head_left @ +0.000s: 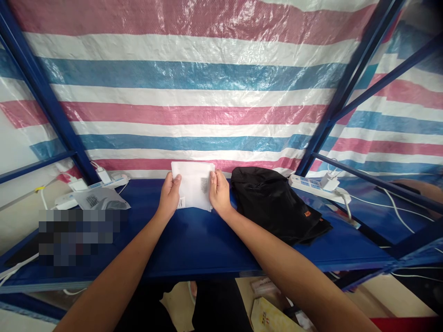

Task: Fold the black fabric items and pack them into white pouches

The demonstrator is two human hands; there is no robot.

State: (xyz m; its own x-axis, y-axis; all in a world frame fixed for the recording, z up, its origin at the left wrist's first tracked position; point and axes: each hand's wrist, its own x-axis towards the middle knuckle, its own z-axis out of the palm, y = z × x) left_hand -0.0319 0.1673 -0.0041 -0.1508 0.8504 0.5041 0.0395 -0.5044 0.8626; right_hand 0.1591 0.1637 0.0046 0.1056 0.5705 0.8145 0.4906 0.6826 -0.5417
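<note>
Bare forearms reaching over smooth blue shelf, left hand and right hand gripping opposite edges of flat, whitish rectangular packet, crumpled black fabric beside right hand

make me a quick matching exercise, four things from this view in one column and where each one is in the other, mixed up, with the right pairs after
Things
1. white packet
2. black cloth
3. striped sheet
4. yellow box

Places
A. behind the blue shelf
B. lower than the shelf
C. between left hand and right hand
D. lying on the shelf

Pairs: 1-C, 2-D, 3-A, 4-B
</note>
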